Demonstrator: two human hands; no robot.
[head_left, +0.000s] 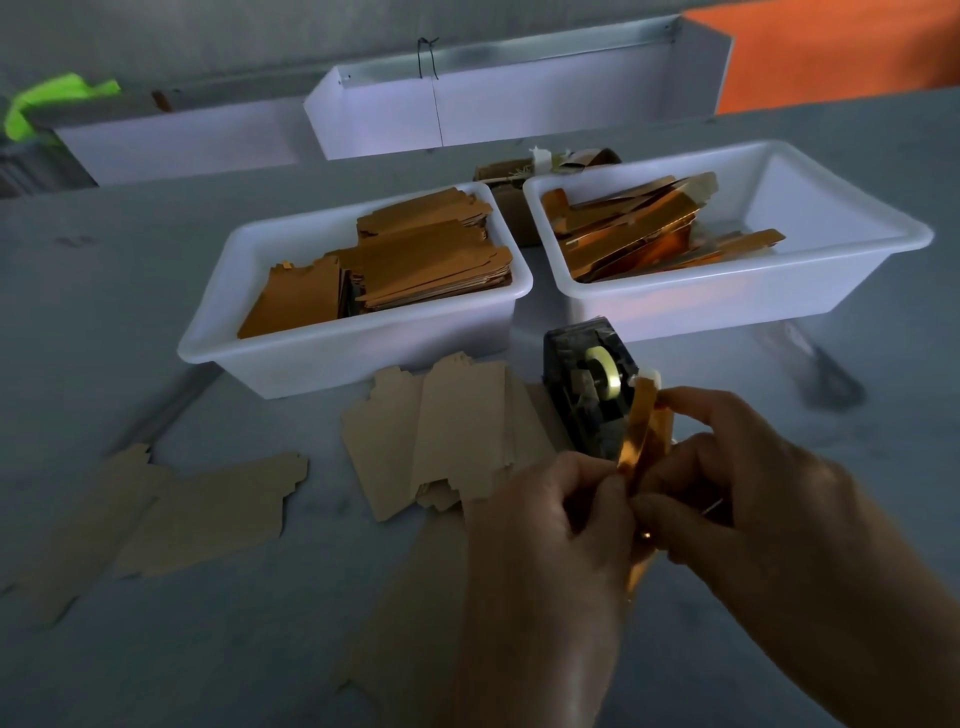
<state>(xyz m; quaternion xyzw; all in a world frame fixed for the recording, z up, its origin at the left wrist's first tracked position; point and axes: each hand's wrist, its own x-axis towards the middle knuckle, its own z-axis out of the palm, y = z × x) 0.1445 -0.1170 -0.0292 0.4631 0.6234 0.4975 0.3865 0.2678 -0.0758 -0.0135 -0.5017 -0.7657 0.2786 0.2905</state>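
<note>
Fingers (597, 480) of left hand (550, 525) and right hand (753, 499) pinch one gold blank (641, 426) near one dispenser (582, 374), two tubs (363, 353) (727, 306).

both hands, left hand (550, 525) and right hand (737, 483), pinch a gold cardboard strip (641, 436) by the tape dispenser (589, 384).

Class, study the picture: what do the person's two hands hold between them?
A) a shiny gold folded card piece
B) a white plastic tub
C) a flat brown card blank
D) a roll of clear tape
A: the left hand and right hand both pinch the shiny gold folded card piece, just in front of the black tape dispenser.
</note>
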